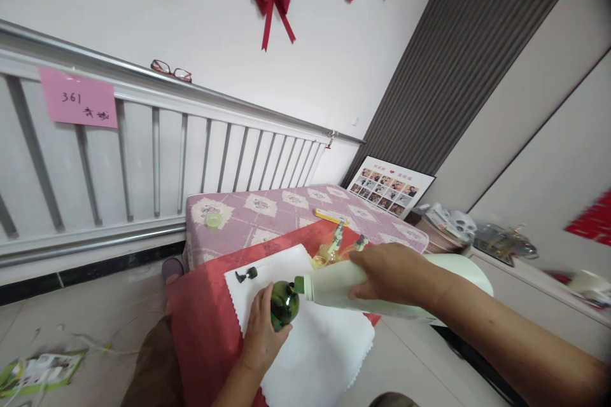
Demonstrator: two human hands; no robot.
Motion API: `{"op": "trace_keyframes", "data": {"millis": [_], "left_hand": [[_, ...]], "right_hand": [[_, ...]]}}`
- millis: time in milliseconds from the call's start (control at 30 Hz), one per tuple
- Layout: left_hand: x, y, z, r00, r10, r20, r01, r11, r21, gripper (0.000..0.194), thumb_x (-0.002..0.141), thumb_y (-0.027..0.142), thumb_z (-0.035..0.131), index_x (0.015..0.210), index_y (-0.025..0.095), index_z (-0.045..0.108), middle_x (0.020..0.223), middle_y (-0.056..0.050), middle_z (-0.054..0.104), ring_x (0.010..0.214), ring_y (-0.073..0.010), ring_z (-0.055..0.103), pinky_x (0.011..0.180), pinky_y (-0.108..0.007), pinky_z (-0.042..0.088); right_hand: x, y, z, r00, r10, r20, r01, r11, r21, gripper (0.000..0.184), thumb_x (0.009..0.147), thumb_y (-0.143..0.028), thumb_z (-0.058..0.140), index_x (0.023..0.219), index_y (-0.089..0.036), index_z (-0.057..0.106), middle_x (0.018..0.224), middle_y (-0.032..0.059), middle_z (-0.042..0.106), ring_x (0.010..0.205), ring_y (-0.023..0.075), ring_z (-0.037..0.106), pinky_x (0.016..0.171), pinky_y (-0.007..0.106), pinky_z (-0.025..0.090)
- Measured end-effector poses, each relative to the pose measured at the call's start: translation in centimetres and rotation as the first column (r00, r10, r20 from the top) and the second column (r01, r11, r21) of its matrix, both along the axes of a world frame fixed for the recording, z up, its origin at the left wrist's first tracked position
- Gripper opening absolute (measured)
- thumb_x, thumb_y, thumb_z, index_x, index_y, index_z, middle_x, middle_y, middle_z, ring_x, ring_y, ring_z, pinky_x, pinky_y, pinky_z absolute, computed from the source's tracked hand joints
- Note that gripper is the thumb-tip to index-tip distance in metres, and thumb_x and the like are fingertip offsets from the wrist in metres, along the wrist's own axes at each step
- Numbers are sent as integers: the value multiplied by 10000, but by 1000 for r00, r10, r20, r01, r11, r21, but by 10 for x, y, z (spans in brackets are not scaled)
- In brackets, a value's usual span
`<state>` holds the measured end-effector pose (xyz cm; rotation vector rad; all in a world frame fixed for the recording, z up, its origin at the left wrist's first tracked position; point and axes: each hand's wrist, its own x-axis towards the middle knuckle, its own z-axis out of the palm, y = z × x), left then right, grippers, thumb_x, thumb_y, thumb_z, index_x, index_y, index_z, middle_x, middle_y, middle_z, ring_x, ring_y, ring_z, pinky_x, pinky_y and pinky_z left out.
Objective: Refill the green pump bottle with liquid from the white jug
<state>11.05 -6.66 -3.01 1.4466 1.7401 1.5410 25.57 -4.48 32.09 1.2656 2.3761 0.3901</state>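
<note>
My left hand [260, 337] is wrapped around a small dark green translucent bottle [285, 304] above a white cloth [324, 350]. In my right hand [391, 273] is a large pale green bottle [334, 283], tipped almost level. Its threaded neck, with a darker green piece at the tip, meets the small bottle's top; whether liquid flows I cannot tell. A dark pump head [247, 275] lies on the white cloth, left of the small bottle. Behind the large bottle sit yellowish clear items with pump-like tops [329, 254], partly hidden.
A red cloth [195, 324] lies under the white one, over a pink patterned cover [260, 203]. On that cover are a pale green cap-like piece [213, 220] and a yellow-white box [331, 215]. A radiator [162, 152] lines the wall; a photo board [389, 187] leans behind.
</note>
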Motion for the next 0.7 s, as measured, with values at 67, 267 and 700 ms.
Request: {"op": "trace_keyframes", "data": {"millis": [67,267,700], "left_hand": [[0,0,0,1000,4,-5,-4,1000,11,850,676,192,661,1459,196,330,1460,-147,465,1401,-307,425,1179,-510,372],[1,1,0,1000,2,16,-2,1000,22,863,674,183,673,1459,217,318,1455,-147,465,1392,-317,433,1173,-539,372],[1,2,-1,1000,-7,7,7,1000,-9,867,666,197,664,1460,191,315,1468,-165,443,1406,-326,415,1172,-531,374]], "right_hand": [[0,0,0,1000,2,-1,-2,1000,1,379,764,-494,636,986,-196,712,893,142,772,829,361,715,587,355,398],[0,0,0,1000,-1,-8,2,1000,5,353,758,-481,638,965,-204,709,887,135,775,823,358,718,572,339,371],[-3,-2,1,1000,13,9,-13,1000,8,350,760,-481,621,957,-205,704,889,135,770,822,356,714,585,348,393]]}}
